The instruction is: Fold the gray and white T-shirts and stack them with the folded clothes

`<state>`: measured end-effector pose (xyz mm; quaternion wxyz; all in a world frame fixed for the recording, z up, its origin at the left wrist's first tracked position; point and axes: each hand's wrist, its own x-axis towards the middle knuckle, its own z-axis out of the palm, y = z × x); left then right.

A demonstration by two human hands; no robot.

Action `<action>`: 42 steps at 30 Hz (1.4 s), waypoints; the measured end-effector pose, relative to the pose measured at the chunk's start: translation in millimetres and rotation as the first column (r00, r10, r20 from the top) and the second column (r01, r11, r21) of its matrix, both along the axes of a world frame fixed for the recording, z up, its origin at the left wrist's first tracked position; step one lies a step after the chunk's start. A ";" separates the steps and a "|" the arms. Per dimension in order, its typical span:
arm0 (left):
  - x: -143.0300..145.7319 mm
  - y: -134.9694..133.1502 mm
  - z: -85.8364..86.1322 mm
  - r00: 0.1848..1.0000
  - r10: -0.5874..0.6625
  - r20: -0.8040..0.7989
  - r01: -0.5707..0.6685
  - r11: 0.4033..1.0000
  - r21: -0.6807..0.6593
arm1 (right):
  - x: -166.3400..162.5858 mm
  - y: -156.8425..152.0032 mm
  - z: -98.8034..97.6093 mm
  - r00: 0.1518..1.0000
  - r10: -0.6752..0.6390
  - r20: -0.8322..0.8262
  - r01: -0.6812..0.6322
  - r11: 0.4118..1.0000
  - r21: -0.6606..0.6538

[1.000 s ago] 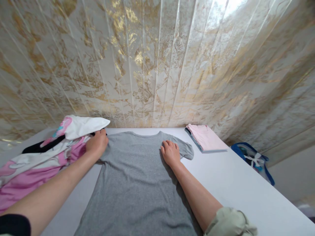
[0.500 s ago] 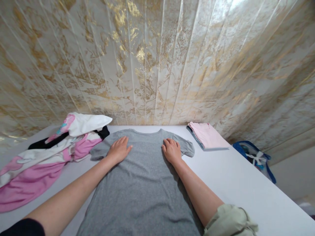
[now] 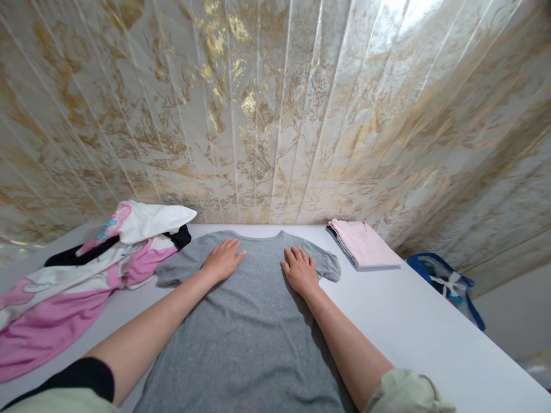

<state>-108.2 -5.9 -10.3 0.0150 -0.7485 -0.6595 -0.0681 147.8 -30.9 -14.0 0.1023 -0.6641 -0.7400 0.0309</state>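
A grey short-sleeved T-shirt (image 3: pixel 253 310) lies spread on the white table, its neckline at the far edge and its lower end running out of view toward me. My left hand (image 3: pixel 222 261) rests flat on the upper left of the shirt, fingers stretched out. On the upper right, near the right sleeve, my right hand (image 3: pixel 300 268) lies palm down with its fingers apart. Neither hand grips the cloth. Soft wrinkles cross the middle of the shirt.
Pink, white and black clothes (image 3: pixel 86 287) lie in a loose heap at the left. A folded stack with a pink garment (image 3: pixel 365 244) on top sits at the back right. Beyond the right edge of the table (image 3: pixel 413 332) is a blue-trimmed bag (image 3: pixel 450 287). A gold-patterned curtain (image 3: pixel 258 115) hangs behind.
My left hand has slid right across the shirt, toward its middle. My right hand stays in nearly the same place. The view has tipped slightly upward.
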 end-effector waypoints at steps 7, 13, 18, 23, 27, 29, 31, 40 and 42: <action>-19.8 38.5 -3.2 0.990 0.140 0.012 -0.140 0.989 -0.041 | 1.4 2.4 -1.8 1.000 0.004 -0.003 -0.004 1.000 0.009; -19.5 36.2 -4.9 0.993 0.121 -0.005 -0.121 0.990 -0.068 | 2.2 3.3 -2.2 1.000 0.009 -0.006 -0.009 1.000 0.005; -18.3 35.0 -3.4 0.993 0.120 -0.012 -0.120 0.990 -0.070 | -1.3 2.4 -2.6 0.999 -0.025 0.020 0.024 1.000 0.005; -19.0 35.5 -4.9 0.992 0.122 -0.013 -0.122 0.991 -0.057 | -4.6 -0.2 1.1 0.995 -0.095 0.032 0.095 0.995 0.003; -19.3 35.4 -5.9 0.993 0.119 -0.014 -0.119 0.991 -0.054 | -3.5 0.6 1.6 0.997 -0.069 0.025 0.070 0.997 -0.027; -19.3 35.4 -6.2 0.993 0.117 -0.013 -0.117 0.992 -0.049 | -2.4 1.7 0.7 0.998 -0.065 0.020 0.066 0.998 -0.022; -19.4 35.4 -6.5 0.993 0.116 -0.011 -0.116 0.992 -0.044 | -1.7 2.0 -0.2 0.998 -0.064 0.021 0.064 0.998 -0.015; -18.8 34.6 -6.8 0.994 0.113 0.013 -0.113 0.993 -0.032 | -13.5 0.2 7.0 0.994 0.098 0.055 -0.102 0.992 0.070; -18.4 34.7 -6.8 0.993 0.118 0.016 -0.117 0.993 -0.032 | -17.0 11.2 8.1 0.991 0.125 0.047 -0.127 0.992 0.025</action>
